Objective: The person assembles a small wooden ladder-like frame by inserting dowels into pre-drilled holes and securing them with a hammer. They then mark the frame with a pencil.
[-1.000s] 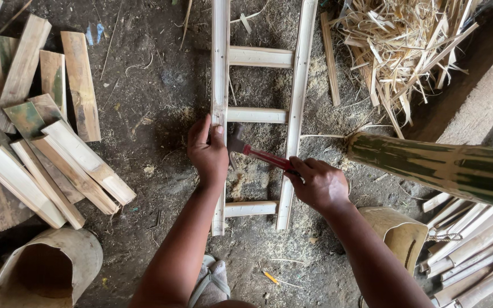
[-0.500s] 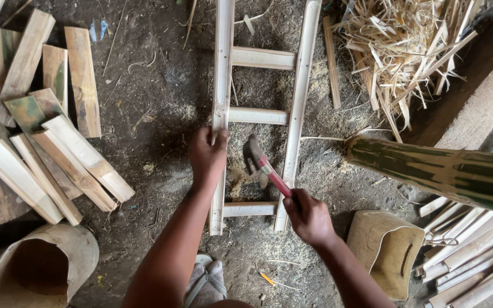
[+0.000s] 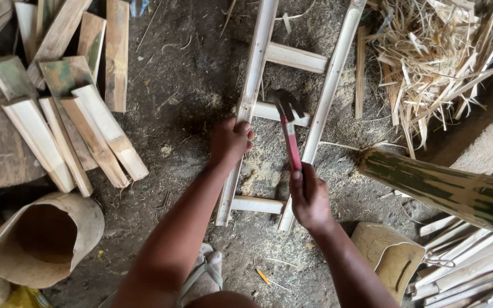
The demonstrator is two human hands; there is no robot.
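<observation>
1. We see a bamboo ladder frame [image 3: 258,108] lying flat on the dirt floor [image 3: 189,80], two rails joined by three rungs.
2. Our left hand [image 3: 230,140] is clenched around the left rail, beside the middle rung [image 3: 272,112].
3. Our right hand [image 3: 309,197] grasps the red handle of a hammer [image 3: 288,128], its dark head resting over that middle rung, just ahead of the hand.

Dirt floor [image 3: 189,68], bamboo ladder frame [image 3: 258,74], split slats [image 3: 87,131], shavings [image 3: 429,57]
</observation>
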